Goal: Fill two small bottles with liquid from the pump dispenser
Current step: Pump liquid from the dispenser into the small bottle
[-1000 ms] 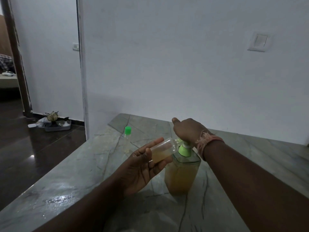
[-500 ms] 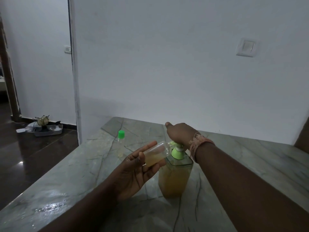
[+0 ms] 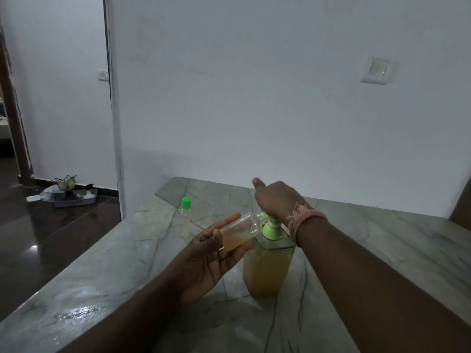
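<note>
Progress: one capped bottle (image 3: 185, 217) with a green cap stands on the marble counter (image 3: 382, 240) beyond the hands, a pale tint low in it; I judge it already filled and closed.
Bottle in hand: the open bottle (image 3: 239, 231) lies tilted, mouth toward the green pump head (image 3: 270, 228), amber liquid pooled along its lower side, roughly half full by my estimate.
Left hand: left hand (image 3: 209, 256) cradles that bottle, thumb on top and fingers curled under it.
Right hand: right hand (image 3: 276, 200) presses down on the pump head, thumb stuck out; whether the fingers curl round the pump I cannot tell.
Dispenser: pump dispenser (image 3: 267, 266) stands on the counter between the forearms, amber liquid up to near its shoulder.
Left to do: more pumping, then capping this second bottle.
Hidden: the spout tip and the bottle mouth sit behind the right hand; no stream is visible, and no loose cap can be made out.
</note>
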